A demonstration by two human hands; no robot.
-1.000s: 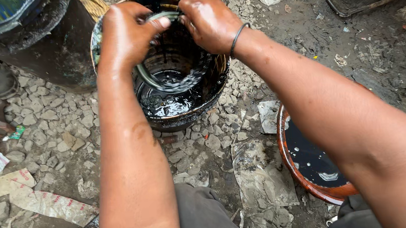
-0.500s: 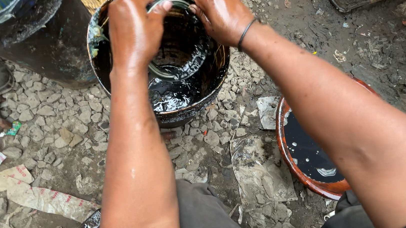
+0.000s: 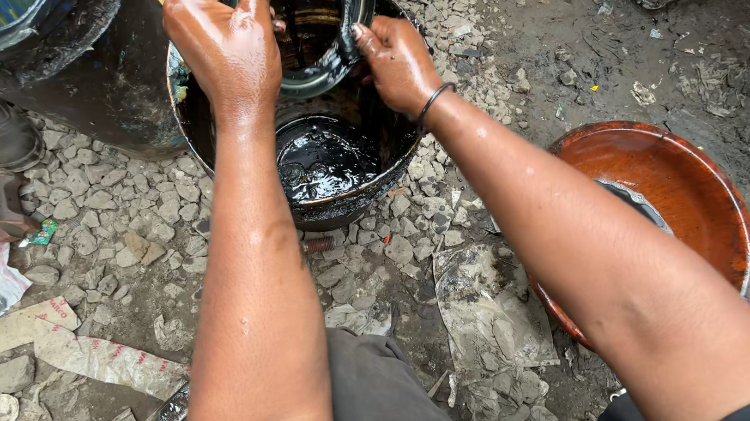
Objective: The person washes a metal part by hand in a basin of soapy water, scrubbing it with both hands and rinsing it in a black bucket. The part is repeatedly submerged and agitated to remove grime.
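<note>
We held the oily metal ring (image 3: 319,31) above the black bucket (image 3: 200,136) of dark oil, left hand (image 3: 223,45) and right hand (image 3: 397,64) each closed around its rim, apparently rinsing it; an orange basin (image 3: 669,180) sat nearby.

Outdoor repair yard: oily gravel ground (image 3: 109,238), black oil bucket (image 3: 328,208).

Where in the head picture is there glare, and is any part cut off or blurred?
Head view: soft daylight, sharp focus; glare on the wet left hand, the ring and the black liquid in the bucket; the ring's top is cut off by the frame's upper edge.
</note>
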